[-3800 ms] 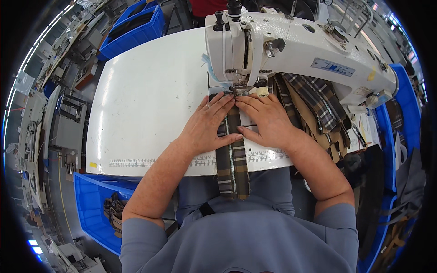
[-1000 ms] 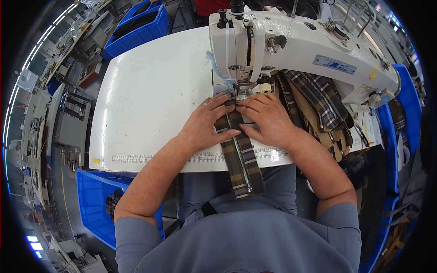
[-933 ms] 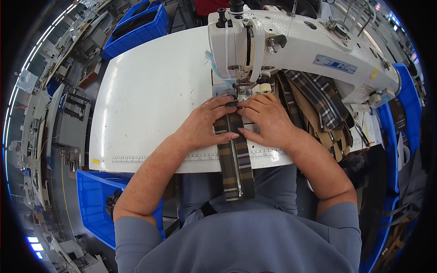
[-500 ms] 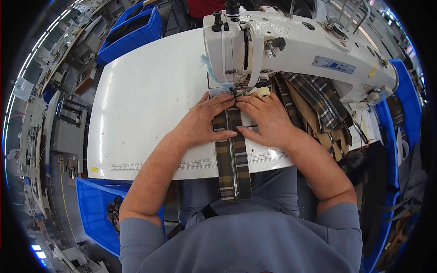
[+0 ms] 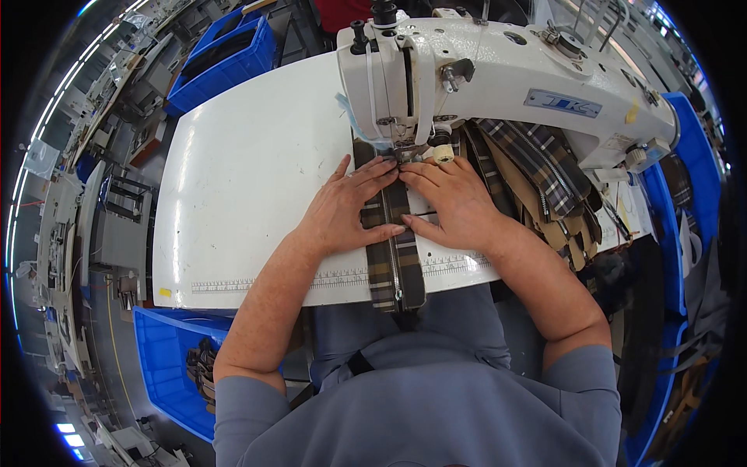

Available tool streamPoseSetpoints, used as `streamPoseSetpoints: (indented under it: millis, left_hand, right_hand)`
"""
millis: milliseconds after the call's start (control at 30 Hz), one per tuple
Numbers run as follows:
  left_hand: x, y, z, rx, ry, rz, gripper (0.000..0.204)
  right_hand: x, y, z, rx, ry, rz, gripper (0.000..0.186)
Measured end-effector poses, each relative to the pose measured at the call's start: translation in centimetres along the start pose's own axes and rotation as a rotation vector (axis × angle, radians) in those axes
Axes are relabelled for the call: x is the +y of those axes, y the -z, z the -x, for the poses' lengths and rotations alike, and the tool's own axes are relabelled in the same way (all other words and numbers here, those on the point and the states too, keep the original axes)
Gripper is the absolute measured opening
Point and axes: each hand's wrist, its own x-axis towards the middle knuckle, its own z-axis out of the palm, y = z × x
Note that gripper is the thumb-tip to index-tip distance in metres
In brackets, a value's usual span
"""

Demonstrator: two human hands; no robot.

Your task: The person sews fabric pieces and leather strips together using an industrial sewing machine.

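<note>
Plaid zipper strip (image 5: 396,265) — pressed it flat with left hand (image 5: 336,214) and right hand (image 5: 461,206), thumbs wide of fingers — likely to keep it straight.

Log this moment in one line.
left hand: on plaid zipper strip; right hand: fingertips at strip's right edge; sewing machine: head over strip

The left hand (image 5: 342,206) and right hand (image 5: 451,202) cover parts of the plaid zipper strip (image 5: 387,268). The left arm (image 5: 261,327) partly hides a blue bin (image 5: 156,350); the upper edge cuts off a person in red (image 5: 344,12).
</note>
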Motion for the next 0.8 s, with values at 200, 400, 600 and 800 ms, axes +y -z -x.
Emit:
streamPoseSetpoints:
  millis: [200,400,600,800]
  left_hand:
    - [-0.09,0.01,-0.01,-0.015,-0.015,-0.016,0.086]
    - [-0.11,-0.06,-0.08,0.015,-0.007,0.048,0.080]
    - [0.19,0.09,0.01,0.031,0.013,0.124,0.073]
    - [-0.11,-0.45,0.00,0.085,0.037,0.160,0.046]
  right_hand:
    - [-0.12,0.14,-0.05,-0.018,-0.009,-0.012,0.057]
    - [-0.16,0.12,-0.09,-0.015,-0.010,-0.001,0.056]
    - [-0.12,0.09,-0.14,-0.026,-0.020,-0.014,0.057]
    - [-0.19,0.18,-0.16,-0.017,-0.016,-0.010,0.057]
